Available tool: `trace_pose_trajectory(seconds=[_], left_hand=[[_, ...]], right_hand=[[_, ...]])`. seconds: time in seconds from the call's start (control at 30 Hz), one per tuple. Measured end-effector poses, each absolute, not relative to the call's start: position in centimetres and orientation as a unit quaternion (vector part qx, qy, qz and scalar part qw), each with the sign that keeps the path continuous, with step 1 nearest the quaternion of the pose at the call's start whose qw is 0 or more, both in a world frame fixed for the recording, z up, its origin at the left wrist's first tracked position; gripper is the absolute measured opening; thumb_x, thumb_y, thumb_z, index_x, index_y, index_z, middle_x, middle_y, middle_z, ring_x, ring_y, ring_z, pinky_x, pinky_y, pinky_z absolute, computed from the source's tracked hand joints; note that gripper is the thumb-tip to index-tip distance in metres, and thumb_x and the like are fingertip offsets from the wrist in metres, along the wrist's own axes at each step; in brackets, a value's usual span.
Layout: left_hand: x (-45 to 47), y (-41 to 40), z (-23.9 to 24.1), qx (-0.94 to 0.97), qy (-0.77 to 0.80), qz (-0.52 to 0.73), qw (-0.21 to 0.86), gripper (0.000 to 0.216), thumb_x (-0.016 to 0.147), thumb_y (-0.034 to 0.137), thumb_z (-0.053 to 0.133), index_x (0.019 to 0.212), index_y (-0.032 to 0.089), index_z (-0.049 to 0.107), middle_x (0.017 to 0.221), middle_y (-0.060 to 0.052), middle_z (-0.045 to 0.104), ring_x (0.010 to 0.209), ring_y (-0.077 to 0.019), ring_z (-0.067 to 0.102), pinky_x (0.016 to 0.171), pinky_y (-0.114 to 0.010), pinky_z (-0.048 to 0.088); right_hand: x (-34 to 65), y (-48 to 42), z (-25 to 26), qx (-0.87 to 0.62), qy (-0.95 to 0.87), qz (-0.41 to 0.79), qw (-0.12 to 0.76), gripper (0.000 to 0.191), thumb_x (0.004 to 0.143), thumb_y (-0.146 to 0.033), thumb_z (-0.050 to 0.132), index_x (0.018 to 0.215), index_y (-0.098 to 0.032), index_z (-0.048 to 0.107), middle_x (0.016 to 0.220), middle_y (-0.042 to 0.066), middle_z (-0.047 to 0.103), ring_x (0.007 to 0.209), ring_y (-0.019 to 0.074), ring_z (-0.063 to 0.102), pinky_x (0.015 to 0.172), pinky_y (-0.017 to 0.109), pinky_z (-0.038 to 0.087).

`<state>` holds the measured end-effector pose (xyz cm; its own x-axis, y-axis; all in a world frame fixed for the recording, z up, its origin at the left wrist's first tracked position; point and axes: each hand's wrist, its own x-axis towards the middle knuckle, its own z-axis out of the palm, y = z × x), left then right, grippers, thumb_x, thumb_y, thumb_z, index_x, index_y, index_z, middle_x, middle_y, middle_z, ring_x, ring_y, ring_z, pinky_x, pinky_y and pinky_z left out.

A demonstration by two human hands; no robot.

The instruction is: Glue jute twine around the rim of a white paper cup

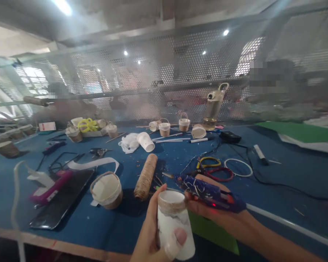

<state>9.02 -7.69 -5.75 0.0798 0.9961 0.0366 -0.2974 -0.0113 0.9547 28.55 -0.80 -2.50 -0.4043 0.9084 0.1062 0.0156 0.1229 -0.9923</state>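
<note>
My left hand (152, 229) is wrapped around a small white cup (168, 222), its thumb across the front. Brown twine (171, 207) circles the cup just under its rim, which faces up. My right hand (195, 208) grips a dark blue glue gun (205, 191) with a red light on its side. The gun's nozzle (168, 175) points left, just above and behind the cup. From its back a white glue stick (284, 222) sticks out. Beyond my left hand lies a roll of twine (146, 178). To its left stands a small cup basket (110, 198) with a handle.
A black tablet (62, 207) and a purple device (51, 189) lie at left. Scissors (218, 173), cables and a marker (259, 154) are at right. Several small baskets (164, 130) and a bottle (213, 109) stand at the back before a perforated screen (164, 72).
</note>
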Motion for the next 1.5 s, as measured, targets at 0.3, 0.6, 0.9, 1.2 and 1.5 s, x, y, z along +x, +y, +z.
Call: trace_pose_trajectory(seconds=[0.3,0.6,0.9,1.2,1.5], left_hand=[[8.8,-7.4,-5.5,0.409,0.378,0.548,0.624,0.094,0.076,0.062,0.089,0.153,0.029,0.047,0.107,-0.007,0.08,0.074,-0.0201,0.074,0.052,-0.024,0.06],[9.1,-6.9,-6.1,0.415,0.365,0.57,0.608,0.089,0.078,0.061,0.086,0.154,0.025,0.054,0.13,-0.014,0.078,0.109,-0.0339,0.078,0.095,-0.045,0.064],[9.3,-6.5,-7.4,0.446,0.349,0.599,0.567,0.092,0.089,0.062,0.075,0.164,0.024,0.037,0.141,-0.019,0.072,0.119,-0.0362,0.074,0.103,-0.05,0.057],[8.7,-6.9,-7.0,0.52,0.37,0.57,0.517,0.057,0.098,0.06,0.066,0.141,0.024,0.062,0.126,-0.015,0.077,0.112,-0.031,0.075,0.098,-0.042,0.058],[7.7,-7.2,-6.9,0.593,0.427,0.565,0.383,0.03,0.105,0.046,0.061,0.126,0.027,0.072,0.128,-0.01,0.073,0.112,-0.026,0.072,0.085,-0.029,0.057]], right_hand=[[28.3,-1.3,-2.2,-0.352,-0.595,0.581,0.43,0.029,0.075,-0.031,0.095,0.084,-0.023,0.068,0.084,-0.002,0.067,0.078,0.0159,0.062,0.071,0.025,0.054],[28.2,-1.0,-3.0,-0.342,-0.591,0.571,0.456,0.033,0.073,-0.041,0.095,0.095,-0.028,0.074,0.096,0.002,0.072,0.09,0.0231,0.068,0.081,0.033,0.06],[28.4,-1.7,-2.1,-0.361,-0.59,0.565,0.449,0.033,0.073,-0.045,0.095,0.088,-0.024,0.075,0.087,0.002,0.072,0.082,0.0214,0.067,0.075,0.032,0.058],[29.3,-1.5,-2.1,-0.403,-0.59,0.531,0.456,0.033,0.071,-0.046,0.095,0.085,-0.025,0.075,0.083,0.0,0.069,0.079,0.0205,0.065,0.072,0.031,0.055],[29.9,-1.7,-1.4,-0.449,-0.59,0.48,0.469,0.037,0.064,-0.045,0.099,0.08,-0.026,0.072,0.081,0.001,0.071,0.074,0.0216,0.065,0.068,0.032,0.055]])
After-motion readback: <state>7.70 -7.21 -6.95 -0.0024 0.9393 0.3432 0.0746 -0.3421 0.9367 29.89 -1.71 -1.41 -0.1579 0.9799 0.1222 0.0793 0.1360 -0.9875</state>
